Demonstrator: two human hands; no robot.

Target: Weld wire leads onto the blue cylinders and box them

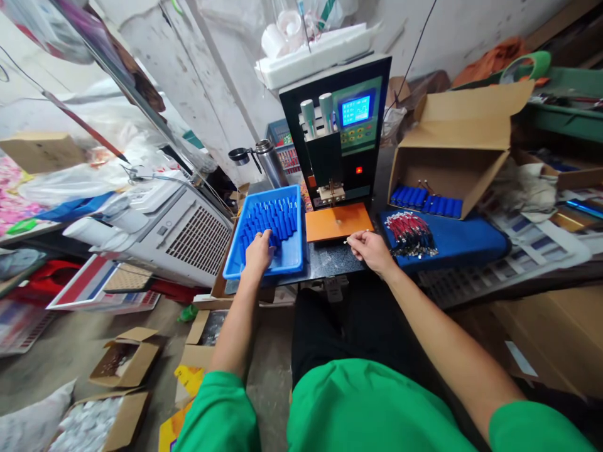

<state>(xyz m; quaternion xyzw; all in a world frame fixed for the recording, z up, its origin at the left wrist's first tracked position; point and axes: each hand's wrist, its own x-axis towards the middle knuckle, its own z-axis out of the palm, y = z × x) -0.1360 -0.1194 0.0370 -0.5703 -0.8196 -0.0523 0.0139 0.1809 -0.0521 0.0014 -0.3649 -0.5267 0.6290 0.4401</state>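
Note:
My left hand [259, 252] reaches into a blue plastic tray [293, 258] and rests on the pile of blue battery cells [273, 220] inside it. Whether its fingers close on a cell I cannot tell. My right hand [371, 248] hovers over the dark bench in front of an orange work plate [337, 222], pinching a small thin metal piece between thumb and finger. Behind the plate stands a black spot-welding machine [346, 135] with a lit blue screen.
A bundle of red-and-black wired parts [411, 235] lies on a blue pad [464, 242] to the right. An open cardboard box [455, 147] holds more blue cells. A steel flask [272, 162] stands behind the tray. A white cooler [176, 229] and floor boxes sit left.

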